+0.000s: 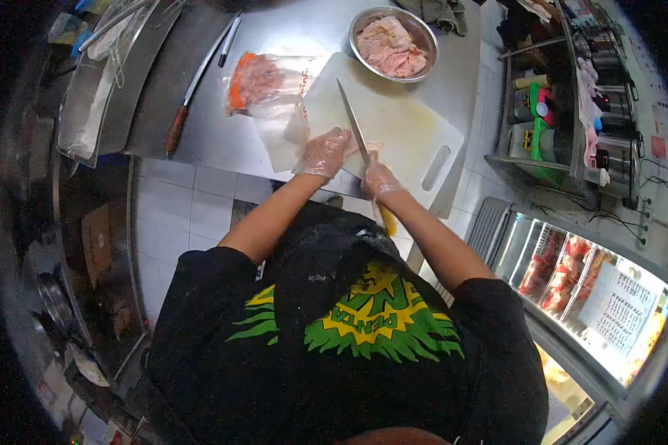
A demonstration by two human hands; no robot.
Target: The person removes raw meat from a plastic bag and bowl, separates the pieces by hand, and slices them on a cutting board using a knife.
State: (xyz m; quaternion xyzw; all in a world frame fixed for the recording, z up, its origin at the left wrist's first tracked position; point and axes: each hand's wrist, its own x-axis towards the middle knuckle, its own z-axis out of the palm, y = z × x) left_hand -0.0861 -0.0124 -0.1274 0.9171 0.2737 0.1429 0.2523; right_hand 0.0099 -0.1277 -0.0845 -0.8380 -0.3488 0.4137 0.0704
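Observation:
My right hand (381, 179), in a clear plastic glove, is closed round the handle of a long knife (353, 122), whose blade points up and left over the white cutting board (408, 126). At the board's near left part is my left hand (323, 153), also gloved, its fingers curled; what they hold, if anything, is hidden. A small pale piece of meat (376, 147) lies by the blade, near both hands. Beyond the board, a metal bowl (432, 63) holds raw meat (393, 48). To the left lies a clear and orange plastic bag (237, 90) with pink meat inside.
A second knife with a wooden handle (177, 130) and a marker (228, 41) lie on the steel table (200, 133), left of the bag. A grey cloth (441, 15) is at the back. A lit display case (564, 282) stands right, below a shelf rack (531, 167).

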